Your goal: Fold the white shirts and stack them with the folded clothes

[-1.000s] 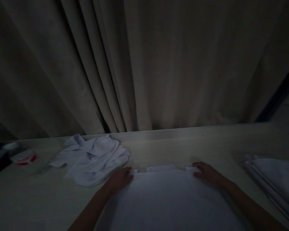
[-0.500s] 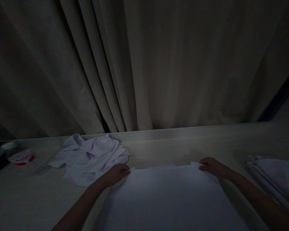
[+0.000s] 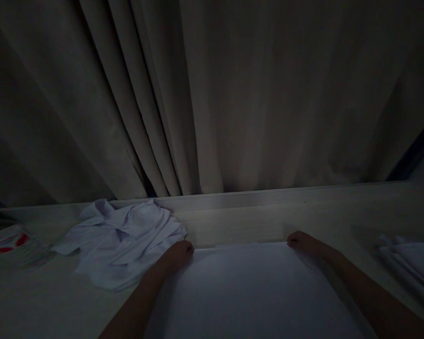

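A: Where is the cloth [image 3: 247, 292]?

B: Flat on the table [image 3: 233, 221], in the middle near the person, its far edge running straight across. The left hand [image 3: 178, 252] sits on the far left corner and the right hand [image 3: 302, 241] on the far right corner.

A: Are the fingers closed on it?

B: Both hands look curled into loose fists at the corners, and I judge they pinch the edge. The light is too dim to see the fingertips, so I cannot tell for sure.

A: How should the fold be handled?

B: Keep both corners level, so the far edge stays parallel to the table's back lip. Pull outward a little to take out slack, and move both hands at the same pace. Otherwise the layer skews.

A: Anything close by to mind?

B: A crumpled shirt [image 3: 122, 240] lies just left of the left hand, nearly touching the cloth. Keep it from catching under the edge. A folded stack [image 3: 410, 263] lies at the right, well apart. A curtain [image 3: 212, 94] hangs behind the table.
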`<state>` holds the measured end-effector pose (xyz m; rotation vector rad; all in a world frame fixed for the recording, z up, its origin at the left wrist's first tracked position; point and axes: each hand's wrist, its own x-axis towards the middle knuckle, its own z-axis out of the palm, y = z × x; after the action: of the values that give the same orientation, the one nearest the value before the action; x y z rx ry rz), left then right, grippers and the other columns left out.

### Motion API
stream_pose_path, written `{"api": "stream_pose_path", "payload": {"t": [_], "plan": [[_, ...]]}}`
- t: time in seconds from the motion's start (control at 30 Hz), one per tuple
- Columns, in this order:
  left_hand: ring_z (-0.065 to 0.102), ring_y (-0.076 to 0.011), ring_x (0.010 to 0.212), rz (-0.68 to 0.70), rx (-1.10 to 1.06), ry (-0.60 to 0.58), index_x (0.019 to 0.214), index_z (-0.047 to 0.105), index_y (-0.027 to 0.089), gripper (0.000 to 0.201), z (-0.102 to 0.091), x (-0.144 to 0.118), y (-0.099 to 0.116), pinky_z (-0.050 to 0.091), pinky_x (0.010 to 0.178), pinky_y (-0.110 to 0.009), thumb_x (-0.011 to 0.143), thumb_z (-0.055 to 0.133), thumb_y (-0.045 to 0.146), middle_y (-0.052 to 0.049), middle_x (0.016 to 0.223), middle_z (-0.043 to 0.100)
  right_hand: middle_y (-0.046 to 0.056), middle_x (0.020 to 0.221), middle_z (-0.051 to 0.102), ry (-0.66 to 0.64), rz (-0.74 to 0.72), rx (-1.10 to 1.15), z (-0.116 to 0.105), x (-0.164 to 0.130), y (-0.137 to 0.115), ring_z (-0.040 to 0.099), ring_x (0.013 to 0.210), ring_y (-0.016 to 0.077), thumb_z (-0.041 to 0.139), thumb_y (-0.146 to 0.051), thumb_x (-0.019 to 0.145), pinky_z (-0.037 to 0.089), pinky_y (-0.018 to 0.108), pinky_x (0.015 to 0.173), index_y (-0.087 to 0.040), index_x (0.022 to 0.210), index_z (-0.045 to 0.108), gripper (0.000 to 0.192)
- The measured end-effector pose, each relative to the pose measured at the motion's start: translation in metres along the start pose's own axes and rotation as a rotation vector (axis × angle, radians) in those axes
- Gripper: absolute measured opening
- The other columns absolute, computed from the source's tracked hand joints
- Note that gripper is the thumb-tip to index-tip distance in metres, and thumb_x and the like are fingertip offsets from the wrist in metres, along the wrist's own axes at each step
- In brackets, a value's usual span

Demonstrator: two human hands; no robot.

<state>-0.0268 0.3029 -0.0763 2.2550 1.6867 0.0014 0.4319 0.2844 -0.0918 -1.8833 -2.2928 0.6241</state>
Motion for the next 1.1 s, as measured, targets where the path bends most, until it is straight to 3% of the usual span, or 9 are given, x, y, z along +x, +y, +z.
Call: {"api": "stream_pose_path", "payload": {"t": [0.1, 0.23, 0.33, 0.43, 0.53, 0.7, 0.9, 1.0, 1.1], "plan": [[0.062, -0.025, 0.091, -0.037, 0.076, 0.103, 0.091, 0.065, 0.016, 0.033, 0.002, -0.011, 0.01, 0.044, 0.083, -0.038, 0.08, 0.035, 0.025, -0.013, 0.096, 0.069, 0.017, 0.099, 0.066, 0.109, 0.059, -0.093, 0.009, -0.004, -0.011, 0.06, 0.091, 0.0257, 0.039, -0.024, 0.079, 0.044, 0.04, 0.084, -0.013, 0.093, 0.066, 0.032], [0.049, -0.0266, 0.114, 0.034, 0.112, 0.244, 0.121, 0.051, 0.016, 0.042, 0.007, -0.043, 0.043, 0.034, 0.1, -0.043, 0.085, 0.032, 0.026, -0.014, 0.122, 0.058, 0.019, 0.123, 0.056, 0.339, 0.017, -0.202, 0.021, -0.023, -0.057, 0.05, 0.114, 0.0288, 0.039, -0.019, 0.08, 0.036, 0.045, 0.099, -0.011, 0.119, 0.055, 0.043], [0.049, -0.0223, 0.115, 0.163, 0.027, 0.25, 0.119, 0.053, 0.023, 0.038, 0.02, -0.057, 0.069, 0.034, 0.101, -0.041, 0.088, 0.031, 0.029, -0.008, 0.123, 0.06, 0.013, 0.125, 0.056, 0.39, -0.14, -0.156, 0.039, -0.029, -0.102, 0.048, 0.117, 0.0245, 0.036, -0.023, 0.086, 0.034, 0.04, 0.104, -0.015, 0.121, 0.055, 0.041], [0.052, -0.0213, 0.113, 0.13, -0.059, 0.242, 0.116, 0.054, 0.023, 0.041, 0.027, -0.048, 0.078, 0.036, 0.1, -0.041, 0.091, 0.023, 0.032, -0.008, 0.121, 0.061, 0.011, 0.124, 0.058, 0.367, -0.2, -0.092, 0.052, -0.021, -0.128, 0.049, 0.115, 0.0225, 0.033, -0.027, 0.089, 0.034, 0.038, 0.104, -0.017, 0.12, 0.056, 0.039], [0.053, -0.0257, 0.112, 0.06, -0.08, 0.246, 0.114, 0.056, 0.017, 0.042, 0.024, -0.027, 0.07, 0.038, 0.096, -0.045, 0.089, 0.028, 0.035, -0.013, 0.118, 0.062, 0.011, 0.114, 0.062, 0.338, -0.128, -0.038, 0.055, -0.006, -0.129, 0.054, 0.107, 0.0222, 0.033, -0.028, 0.089, 0.039, 0.037, 0.097, -0.016, 0.114, 0.059, 0.037], [0.058, -0.0252, 0.097, 0.062, -0.117, 0.229, 0.084, 0.065, 0.022, 0.02, 0.024, -0.012, 0.053, 0.04, 0.086, -0.041, 0.077, 0.05, 0.033, -0.008, 0.092, 0.068, 0.012, 0.111, 0.063, 0.332, -0.054, -0.015, 0.057, 0.003, -0.105, 0.055, 0.106, 0.0252, 0.045, -0.035, 0.085, 0.04, 0.04, 0.095, -0.014, 0.116, 0.057, 0.039], [0.06, -0.0148, 0.081, 0.021, -0.262, 0.222, 0.089, 0.059, 0.021, 0.021, 0.017, -0.005, 0.043, 0.042, 0.072, -0.026, 0.079, 0.046, 0.035, -0.003, 0.087, 0.067, 0.006, 0.094, 0.067, 0.297, -0.053, 0.15, 0.037, 0.001, -0.097, 0.06, 0.089, 0.0182, 0.042, -0.035, 0.085, 0.045, 0.031, 0.083, -0.02, 0.092, 0.064, 0.028], [0.06, -0.0141, 0.078, 0.027, -0.275, 0.209, 0.089, 0.059, 0.022, 0.023, 0.008, 0.007, 0.038, 0.042, 0.07, -0.025, 0.079, 0.046, 0.037, -0.001, 0.084, 0.067, 0.004, 0.091, 0.068, 0.26, -0.086, 0.154, 0.023, 0.011, -0.096, 0.06, 0.085, 0.0154, 0.042, -0.031, 0.085, 0.045, 0.026, 0.079, -0.021, 0.087, 0.064, 0.025], [0.061, -0.0158, 0.077, -0.001, -0.226, 0.22, 0.088, 0.061, 0.022, 0.024, 0.013, 0.02, 0.037, 0.042, 0.07, -0.028, 0.08, 0.045, 0.037, -0.002, 0.082, 0.068, 0.005, 0.088, 0.066, 0.281, -0.052, 0.084, 0.026, 0.024, -0.093, 0.059, 0.084, 0.0167, 0.043, -0.029, 0.084, 0.043, 0.028, 0.078, -0.02, 0.084, 0.064, 0.022]]}}
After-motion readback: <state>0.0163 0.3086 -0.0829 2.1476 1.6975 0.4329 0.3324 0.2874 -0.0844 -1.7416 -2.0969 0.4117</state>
